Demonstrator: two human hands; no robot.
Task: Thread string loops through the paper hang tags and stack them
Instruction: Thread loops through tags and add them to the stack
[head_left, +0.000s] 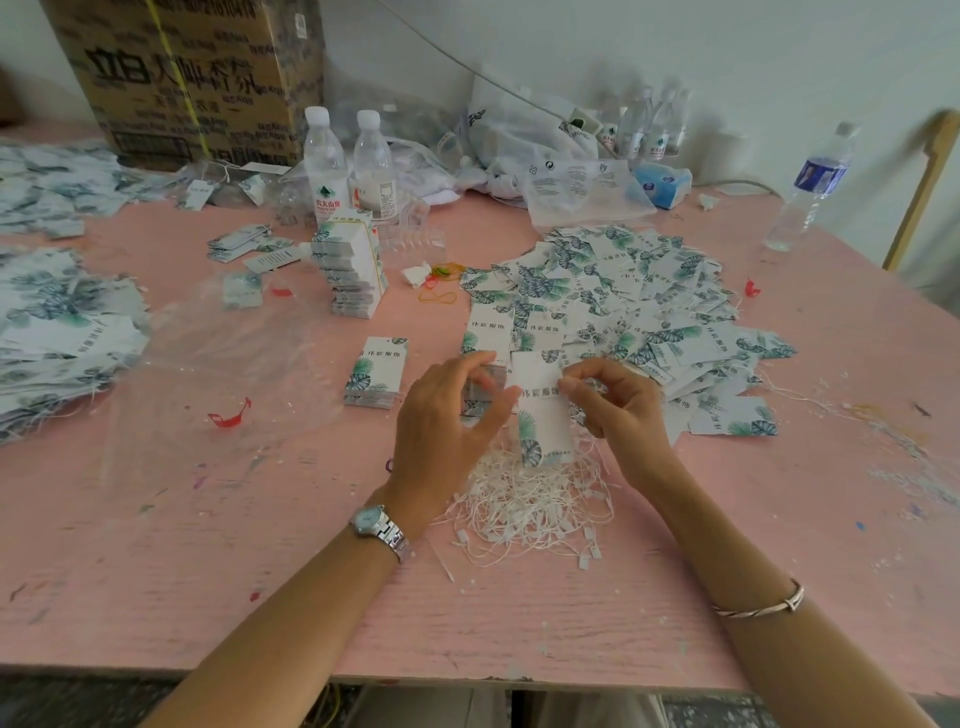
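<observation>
One tag (543, 415) pinched btwn L grip (447, 415), R grip (618, 400); string prob. hidden.

A tag (543, 410), white card with green leaf print and dark lettering, is upright between the left hand (447, 415) and right hand (618, 400), pinched near its top, above a tangle of white strings (524, 504). Loose tags (623, 291) lie heaped behind it. A short stack (376, 371) lies to its left, and a taller stack (353, 270) stands farther back.

Left hand (441, 421) partly hides a tag stack (488, 332).
</observation>
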